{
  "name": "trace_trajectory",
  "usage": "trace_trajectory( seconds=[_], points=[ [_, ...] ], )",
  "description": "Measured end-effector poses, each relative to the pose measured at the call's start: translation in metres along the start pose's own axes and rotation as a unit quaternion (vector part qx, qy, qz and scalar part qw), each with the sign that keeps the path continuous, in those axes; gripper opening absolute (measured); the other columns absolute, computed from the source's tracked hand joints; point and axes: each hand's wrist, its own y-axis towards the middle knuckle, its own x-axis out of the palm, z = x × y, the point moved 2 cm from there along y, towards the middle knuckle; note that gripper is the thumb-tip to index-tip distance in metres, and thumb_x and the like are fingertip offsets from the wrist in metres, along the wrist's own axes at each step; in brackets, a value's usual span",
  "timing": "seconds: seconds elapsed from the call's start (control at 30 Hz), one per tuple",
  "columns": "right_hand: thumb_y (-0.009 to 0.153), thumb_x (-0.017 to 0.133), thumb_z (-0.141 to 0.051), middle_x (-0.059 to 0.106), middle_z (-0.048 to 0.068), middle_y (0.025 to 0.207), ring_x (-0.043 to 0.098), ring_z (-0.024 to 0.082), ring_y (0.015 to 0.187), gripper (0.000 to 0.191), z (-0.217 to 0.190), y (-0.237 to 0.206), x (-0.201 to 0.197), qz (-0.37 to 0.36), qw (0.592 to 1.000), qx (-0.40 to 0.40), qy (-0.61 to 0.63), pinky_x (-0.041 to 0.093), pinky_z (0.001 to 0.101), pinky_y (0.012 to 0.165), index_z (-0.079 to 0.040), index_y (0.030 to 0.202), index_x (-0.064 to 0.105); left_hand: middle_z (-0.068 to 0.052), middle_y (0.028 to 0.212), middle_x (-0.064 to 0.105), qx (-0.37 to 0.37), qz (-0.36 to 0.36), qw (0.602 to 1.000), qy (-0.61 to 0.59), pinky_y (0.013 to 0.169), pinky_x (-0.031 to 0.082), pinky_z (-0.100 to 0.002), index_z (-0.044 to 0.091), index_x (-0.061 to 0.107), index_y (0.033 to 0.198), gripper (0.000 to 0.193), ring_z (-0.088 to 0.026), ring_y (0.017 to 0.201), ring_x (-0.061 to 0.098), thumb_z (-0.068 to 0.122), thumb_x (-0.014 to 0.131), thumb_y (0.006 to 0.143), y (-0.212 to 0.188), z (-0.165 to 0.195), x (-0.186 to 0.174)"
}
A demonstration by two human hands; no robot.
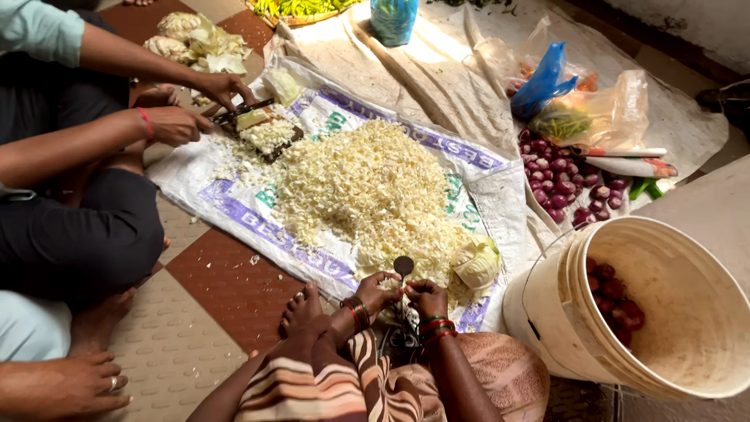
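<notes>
The person sits on the tiled floor with both hands drawn together at about six o'clock in the scene. The left hand [376,292] and the right hand [427,297] are curled shut around small pieces of cabbage [405,291], pressed against the upright blade [403,266] of a floor-mounted cutter (its rounded dark tip stands just above the knuckles). Just beyond, toward twelve o'clock, spreads a heap of chopped cabbage [367,187] on a white woven sack [234,205] laid flat. A cut cabbage half [476,264] lies at the heap's edge, near the right hand at two o'clock.

At four o'clock, a white plastic bucket [547,312] lies tipped on its side, with a few small red onions inside; more red onions [562,184] lie loose at two o'clock, beside clear and blue plastic bags [594,109].

At ten o'clock, another person's hands [199,105] work over a second cutter [262,129], with cabbage leaves behind.
</notes>
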Motion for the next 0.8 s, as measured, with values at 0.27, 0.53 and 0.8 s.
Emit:
trace_trajectory(
  seconds=[0.27,0.53,0.8],
  points=[
    [0.085,0.082,-0.006,0.075,0.012,0.079,0.063,0.017,0.062,0.012,-0.002,0.003,0.004,0.061,0.985,0.044,-0.153,0.052,0.0333,0.057,0.002,0.092,0.079,-0.018,0.097,0.073,-0.027,0.016,1.000,-0.001,0.070,0.063,-0.034,-0.001,0.064,0.117,0.035,-0.025,0.083,0.073,-0.011,0.070,0.084,0.001,0.027,0.013],
    [0.082,0.076,-0.002,0.076,0.007,0.117,0.073,0.018,0.107,0.035,-0.020,0.006,0.001,0.066,0.982,-0.146,-0.097,0.061,0.0293,0.083,-0.007,0.117,0.074,0.007,0.142,0.049,0.071,0.091,0.987,0.111,0.079,0.066,-0.040,0.039,0.048,0.141,0.081,-0.023,0.101,0.070,-0.009,0.063,0.077,0.022,0.084,0.009],
    [0.086,0.074,-0.004,0.075,0.008,0.117,0.074,0.021,0.099,0.031,-0.018,0.005,0.002,0.046,0.993,-0.078,-0.075,0.063,0.0339,0.072,-0.005,0.117,0.072,-0.012,0.135,0.056,0.169,0.109,0.656,0.727,0.104,0.049,-0.043,0.018,0.069,0.115,0.033,-0.031,0.120,0.057,0.022,0.082,0.085,0.031,0.113,-0.010]
  ],
)
